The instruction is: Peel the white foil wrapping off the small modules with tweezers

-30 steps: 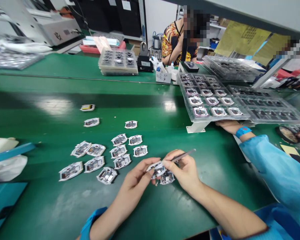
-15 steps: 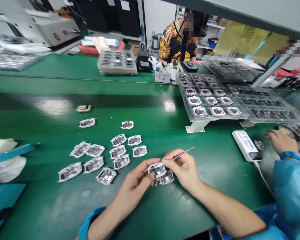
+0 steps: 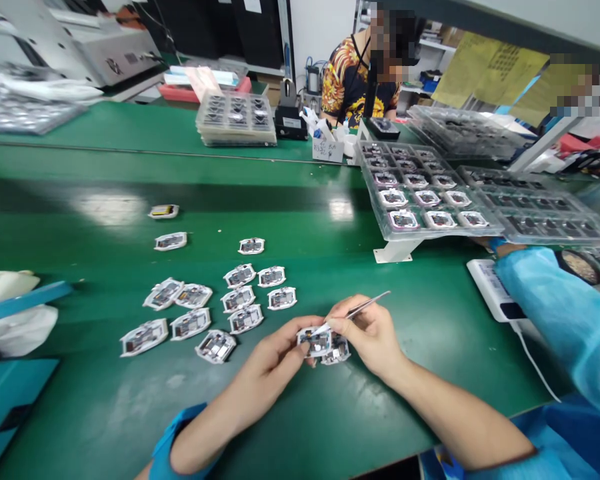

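My left hand [image 3: 275,360] is closed on a white watch-like case with electronics inside [image 3: 314,343], gripping its left side between thumb and fingers. In my right hand [image 3: 367,337] is a pair of metal tweezers [image 3: 364,305], pinched near the middle. Their tip reaches over the top of the held case; whether it grips a part there is too small to tell. A second similar case [image 3: 337,350] shows just behind and to the right of the held one, partly covered by it. More such cases lie to the left, the nearest a tilted one [image 3: 216,346].
A clear tray of cases [image 3: 437,230] stands on a raised white bracket [image 3: 394,252] at the right. Below it lie a white power bank [image 3: 490,287] with a cable and a co-worker's blue sleeve [image 3: 555,300]. Stacked trays [image 3: 237,120] stand at the back. Another person sits beyond the bench.
The co-worker's arm at the right has reached forward over the power bank, its hand now under the tray. My hands keep nearly the same pose, with the tweezers still over the case.
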A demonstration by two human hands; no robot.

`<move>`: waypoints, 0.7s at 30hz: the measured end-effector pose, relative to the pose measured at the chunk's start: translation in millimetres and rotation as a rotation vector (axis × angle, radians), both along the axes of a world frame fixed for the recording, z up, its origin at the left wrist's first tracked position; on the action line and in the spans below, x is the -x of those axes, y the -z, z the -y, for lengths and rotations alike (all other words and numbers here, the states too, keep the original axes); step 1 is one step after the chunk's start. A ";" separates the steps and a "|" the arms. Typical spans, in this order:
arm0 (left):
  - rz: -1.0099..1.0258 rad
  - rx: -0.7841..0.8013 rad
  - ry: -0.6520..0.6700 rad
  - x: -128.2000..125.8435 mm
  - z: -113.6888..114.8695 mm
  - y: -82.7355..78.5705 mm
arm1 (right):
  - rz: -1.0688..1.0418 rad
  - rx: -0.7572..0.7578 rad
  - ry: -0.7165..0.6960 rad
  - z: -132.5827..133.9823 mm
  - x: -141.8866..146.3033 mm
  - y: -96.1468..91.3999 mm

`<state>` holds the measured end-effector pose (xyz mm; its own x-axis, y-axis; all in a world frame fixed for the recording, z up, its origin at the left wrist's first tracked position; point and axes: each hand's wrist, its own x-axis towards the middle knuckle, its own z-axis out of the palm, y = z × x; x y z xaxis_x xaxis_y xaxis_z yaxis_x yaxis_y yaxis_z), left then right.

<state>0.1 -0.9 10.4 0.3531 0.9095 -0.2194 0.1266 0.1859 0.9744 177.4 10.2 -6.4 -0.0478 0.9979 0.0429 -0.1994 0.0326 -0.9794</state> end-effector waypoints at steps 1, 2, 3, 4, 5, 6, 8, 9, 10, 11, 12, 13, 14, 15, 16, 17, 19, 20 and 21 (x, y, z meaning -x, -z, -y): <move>-0.013 -0.009 0.016 0.2 -0.2 -1.2 | 0.012 -0.010 -0.009 0.1 -0.4 -0.1; -0.029 -0.022 0.032 0.3 -0.4 -2.3 | 0.027 -0.024 -0.019 0.3 -0.9 -0.3; -0.048 -0.039 0.047 0.5 -0.6 -3.2 | 0.043 -0.042 -0.030 0.5 -1.5 -0.5; -0.070 -0.056 0.063 0.9 -0.7 -3.7 | 0.059 -0.062 -0.040 0.7 -2.2 -0.6; -0.096 -0.071 0.081 1.4 -0.7 -3.7 | 0.072 -0.080 -0.048 0.9 -2.8 -0.7; -0.123 -0.084 0.100 2.2 -0.7 -3.2 | 0.083 -0.097 -0.055 1.0 -3.3 -0.6; -0.172 -0.100 0.142 4.5 -0.5 -1.0 | 0.099 -0.123 -0.064 1.2 -4.1 -0.3; -0.192 -0.108 0.166 5.7 -0.4 0.3 | 0.106 -0.131 -0.068 1.2 -4.3 -0.2; -0.209 -0.114 0.189 6.8 -0.4 1.5 | 0.111 -0.135 -0.072 1.2 -4.4 0.0; -0.222 -0.118 0.210 7.7 -0.5 2.5 | 0.115 -0.137 -0.075 1.1 -4.4 0.0; -0.236 -0.119 0.226 8.3 -0.6 3.2 | 0.117 -0.137 -0.078 1.0 -4.4 0.0; -0.248 -0.119 0.238 8.6 -0.7 3.4 | 0.119 -0.136 -0.080 0.9 -4.4 -0.2; -0.258 -0.116 0.241 8.6 -0.9 3.3 | 0.120 -0.133 -0.080 0.8 -4.3 -0.4; -0.267 -0.112 0.237 8.5 -1.1 3.0 | 0.120 -0.131 -0.080 0.7 -4.3 -0.8; -0.272 -0.107 0.232 8.3 -1.3 2.6 | 0.121 -0.128 -0.078 0.6 -4.2 -1.2; -0.271 -0.101 0.225 8.1 -1.6 2.2 | 0.121 -0.124 -0.076 0.5 -4.2 -1.5; -0.250 -0.076 0.211 7.9 -2.5 2.5 | 0.122 -0.121 -0.073 0.5 -4.0 -1.9; -0.230 -0.061 0.204 7.9 -2.9 3.3 | 0.123 -0.120 -0.074 0.5 -3.8 -1.9; -0.207 -0.046 0.200 8.0 -3.4 4.4 | 0.123 -0.118 -0.074 0.6 -3.6 -1.7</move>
